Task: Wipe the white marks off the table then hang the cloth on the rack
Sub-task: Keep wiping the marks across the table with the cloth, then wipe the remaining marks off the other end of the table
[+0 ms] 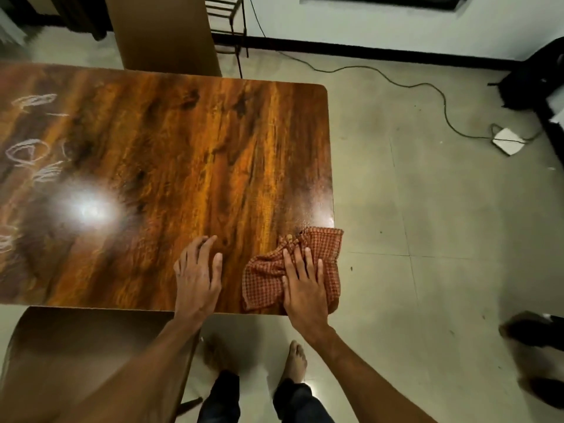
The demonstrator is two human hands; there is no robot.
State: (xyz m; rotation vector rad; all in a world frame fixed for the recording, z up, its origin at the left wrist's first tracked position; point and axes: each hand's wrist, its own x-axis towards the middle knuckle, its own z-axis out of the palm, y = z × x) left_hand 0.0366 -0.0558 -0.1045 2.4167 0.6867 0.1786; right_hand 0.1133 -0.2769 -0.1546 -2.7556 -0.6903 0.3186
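A red checked cloth (268, 270) lies crumpled on the near right corner of the glossy wooden table (183, 141); one edge hangs past the table's right side. My right hand (305, 285) presses flat on the cloth, fingers spread. My left hand (198, 270) rests on the bare wood just left of it, fingers apart, holding nothing. White chalk marks (33, 154) cover the far left part of the table, well away from both hands. A dark metal rack (225, 29) stands by the wall behind the table.
A brown chair back (164, 32) stands at the far side of the table, and another chair (76, 355) sits at the near left. A cable (427, 87) and white adapter (508, 141) lie on the tiled floor at right. Dark shoes (534, 331) sit near the right edge.
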